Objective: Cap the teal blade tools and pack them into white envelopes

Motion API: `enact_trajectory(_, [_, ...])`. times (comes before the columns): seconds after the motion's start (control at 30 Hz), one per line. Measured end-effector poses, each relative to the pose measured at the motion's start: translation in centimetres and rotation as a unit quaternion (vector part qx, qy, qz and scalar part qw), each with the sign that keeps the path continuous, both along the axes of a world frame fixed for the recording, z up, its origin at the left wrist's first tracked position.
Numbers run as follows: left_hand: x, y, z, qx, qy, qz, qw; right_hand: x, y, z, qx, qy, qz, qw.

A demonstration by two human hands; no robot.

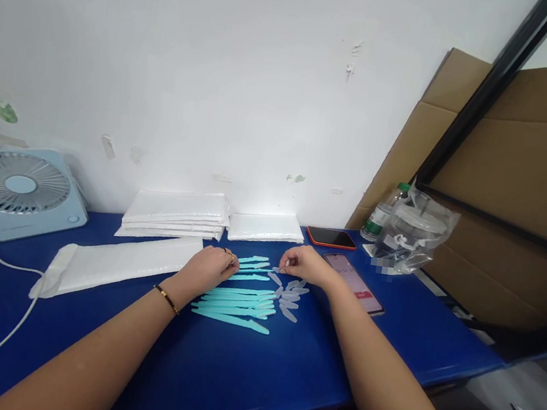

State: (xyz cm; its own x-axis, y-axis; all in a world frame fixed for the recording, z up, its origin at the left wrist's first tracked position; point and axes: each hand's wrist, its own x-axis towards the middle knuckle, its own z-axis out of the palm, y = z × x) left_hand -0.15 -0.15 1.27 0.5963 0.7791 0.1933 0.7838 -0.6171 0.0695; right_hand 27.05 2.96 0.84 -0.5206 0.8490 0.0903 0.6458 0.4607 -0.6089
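Several turquoise eyebrow razors (234, 307) lie side by side on the blue table, blades to the right. My left hand (209, 269) is closed over the handles at the upper end of the group, pinching one razor (255, 271) that points right. Across from it, my right hand (305, 263) pinches a small clear blade cap (276, 270) at that razor's tip; whether the cap is on the blade is too small to tell. More loose clear caps (288, 314) are scattered just below my right hand, beside the razor tips.
White packets (177, 209) are stacked against the wall, with a lower stack (265, 227) alongside. One long white packet (124, 265) lies left. A fan (21, 188) with a cable stands far left. Two phones (332, 238), a bottle (380, 216) and a bagged cup (414, 230) are right.
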Motion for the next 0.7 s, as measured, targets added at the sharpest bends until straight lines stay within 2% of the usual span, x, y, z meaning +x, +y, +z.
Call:
enact_trajectory(0.3, [0.2,0.0,0.1,-0.025,-0.020,0.029,0.999,-2.9,-0.3,-0.5,0.045,0.024,0.018,0.999])
enact_trajectory(0.4, [0.1,-0.1,0.2,-0.021,-0.044,0.043,0.998,-2.8,-0.7,0.4,0.071,0.019,0.009,0.997])
enact_trajectory(0.53, [0.0,-0.5,0.7,-0.027,-0.059,0.039,0.997,-1.6,-1.8,1.6,0.054,-0.003,0.018,0.998])
enact_trajectory(0.7, [0.0,-0.6,0.5,-0.101,-0.057,0.040,0.992,-1.7,-2.3,1.6,0.041,-0.066,0.042,0.996])
